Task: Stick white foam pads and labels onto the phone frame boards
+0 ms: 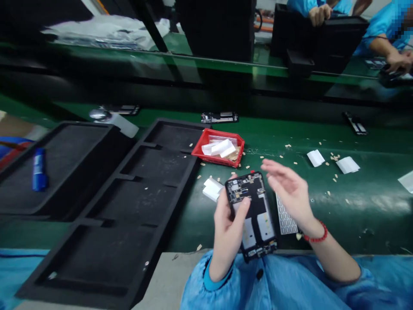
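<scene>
A: Starting with the biggest thing, what lies on the green bench (355,202)?

B: Two black foam trays. The larger one (129,206) runs from the near left edge toward the far middle, its compartments empty apart from a few crumbs. A second tray (64,168) lies left of it, with a blue marker (39,169) in it.

A: And the opened phone?

B: The opened phone (253,215) sits in the near middle, held up over the bench edge. Its long axis runs near to far, tilted a little left at the far end, with the circuit-board end farthest from the person.

A: How is it gripped?

B: The left hand (227,228) holds it, fingers wrapped behind its left edge, thumb pressed on its face. The right hand (288,189) is spread wide and holds nothing, hovering just right of the phone's far end, apart from it. So the left has it; the right is the free one close by.

A: What's around them?

B: A sheet of small stickers (285,215) lies just right of the phone, below the right wrist. White pads (212,188) sit just left of it. A red bin (219,147) of white pieces stands beyond. The bench to the right is open, with only scattered scraps and two white pads (332,161). Another person's hand (398,60) is at work on the far right.
</scene>
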`<action>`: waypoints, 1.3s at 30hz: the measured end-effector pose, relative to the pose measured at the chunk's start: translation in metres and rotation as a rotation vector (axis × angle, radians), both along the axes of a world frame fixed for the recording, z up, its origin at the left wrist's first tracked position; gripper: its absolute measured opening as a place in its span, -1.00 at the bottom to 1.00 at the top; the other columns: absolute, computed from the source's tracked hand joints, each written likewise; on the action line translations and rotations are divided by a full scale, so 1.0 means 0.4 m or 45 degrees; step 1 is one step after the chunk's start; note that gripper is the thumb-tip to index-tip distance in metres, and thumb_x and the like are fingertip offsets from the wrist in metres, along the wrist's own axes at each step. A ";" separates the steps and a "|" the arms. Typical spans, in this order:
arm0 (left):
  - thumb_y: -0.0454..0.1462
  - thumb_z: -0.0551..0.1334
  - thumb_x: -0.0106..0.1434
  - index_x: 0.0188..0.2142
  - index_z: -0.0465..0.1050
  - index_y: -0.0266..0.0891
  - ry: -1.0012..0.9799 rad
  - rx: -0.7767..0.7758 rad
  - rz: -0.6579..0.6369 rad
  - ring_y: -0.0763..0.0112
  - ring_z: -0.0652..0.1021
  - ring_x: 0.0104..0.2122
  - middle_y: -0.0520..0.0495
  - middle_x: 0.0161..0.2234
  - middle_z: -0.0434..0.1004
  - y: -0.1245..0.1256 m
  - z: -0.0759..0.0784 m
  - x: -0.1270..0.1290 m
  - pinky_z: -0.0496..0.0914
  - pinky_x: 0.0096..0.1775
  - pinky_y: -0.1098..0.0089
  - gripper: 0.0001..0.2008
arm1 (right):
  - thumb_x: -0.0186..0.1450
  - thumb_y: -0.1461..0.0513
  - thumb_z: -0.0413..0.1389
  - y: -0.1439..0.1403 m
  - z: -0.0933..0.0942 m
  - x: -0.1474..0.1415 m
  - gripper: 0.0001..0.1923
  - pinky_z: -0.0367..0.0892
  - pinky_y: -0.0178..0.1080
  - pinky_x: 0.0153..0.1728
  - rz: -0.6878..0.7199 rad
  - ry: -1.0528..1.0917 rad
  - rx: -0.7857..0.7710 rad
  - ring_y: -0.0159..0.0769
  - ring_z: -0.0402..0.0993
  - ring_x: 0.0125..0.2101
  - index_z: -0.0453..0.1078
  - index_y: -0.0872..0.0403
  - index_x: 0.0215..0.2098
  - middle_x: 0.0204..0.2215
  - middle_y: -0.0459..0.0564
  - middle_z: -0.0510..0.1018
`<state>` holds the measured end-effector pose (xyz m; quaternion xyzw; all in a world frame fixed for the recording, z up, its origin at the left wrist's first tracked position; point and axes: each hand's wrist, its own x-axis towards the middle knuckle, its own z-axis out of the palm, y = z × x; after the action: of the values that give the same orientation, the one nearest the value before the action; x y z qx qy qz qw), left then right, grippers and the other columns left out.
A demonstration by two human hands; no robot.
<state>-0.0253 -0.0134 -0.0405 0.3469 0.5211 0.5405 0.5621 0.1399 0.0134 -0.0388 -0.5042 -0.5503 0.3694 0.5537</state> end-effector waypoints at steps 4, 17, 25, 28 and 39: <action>-0.16 0.36 0.26 0.40 0.03 0.04 0.231 0.086 0.201 0.25 0.64 -0.01 -0.13 0.19 0.49 0.023 -0.039 -0.038 0.54 0.00 0.33 -0.20 | 0.25 0.12 0.29 0.038 -0.118 0.177 -0.67 0.35 0.04 0.23 -0.043 -0.267 -0.121 -0.09 0.48 0.17 0.54 0.01 -0.03 0.11 0.12 0.58; -0.23 0.39 0.18 -0.18 0.66 -0.15 0.809 0.641 -0.375 0.19 0.64 -0.17 -0.14 -0.16 0.68 0.074 -0.010 0.072 0.54 -0.10 0.25 -0.81 | 0.33 0.19 0.22 -0.025 -0.013 0.147 -0.87 0.51 -0.28 -0.31 0.127 -0.418 -0.017 -0.32 0.62 -0.38 0.59 0.06 -0.33 -0.39 -0.04 0.69; -0.26 0.32 0.25 -0.47 0.61 -0.19 0.782 0.605 -0.284 0.36 0.59 -0.42 -0.02 -0.45 0.62 0.072 -0.002 0.080 0.47 -0.36 0.40 -0.83 | 0.22 0.20 0.34 -0.054 -0.009 0.113 -0.79 0.54 -0.31 -0.37 0.117 -0.337 0.122 -0.29 0.63 -0.33 0.58 0.06 -0.17 -0.30 -0.01 0.69; -0.24 0.34 0.24 -0.41 0.64 -0.17 0.762 0.622 -0.287 0.32 0.63 -0.36 -0.03 -0.39 0.68 0.070 0.001 0.077 0.51 -0.30 0.38 -0.88 | 0.31 0.29 0.23 -0.055 -0.008 0.104 -0.93 0.52 -0.29 -0.38 0.093 -0.321 0.168 -0.33 0.61 -0.41 0.59 0.06 -0.28 -0.40 -0.04 0.69; -0.28 0.33 0.26 -0.33 0.67 -0.14 0.718 0.715 -0.313 0.29 0.68 -0.31 -0.06 -0.31 0.73 0.059 0.001 0.073 0.59 -0.22 0.33 -0.90 | 0.32 0.30 0.20 -0.056 0.020 0.100 -0.90 0.53 -0.26 -0.35 0.090 -0.347 0.172 -0.32 0.60 -0.40 0.56 0.07 -0.34 -0.42 -0.03 0.66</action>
<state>0.0038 0.0104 -0.0402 0.6808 0.4418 0.4742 0.3413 0.1798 -0.0089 -0.0308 -0.4916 -0.6612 0.2789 0.4933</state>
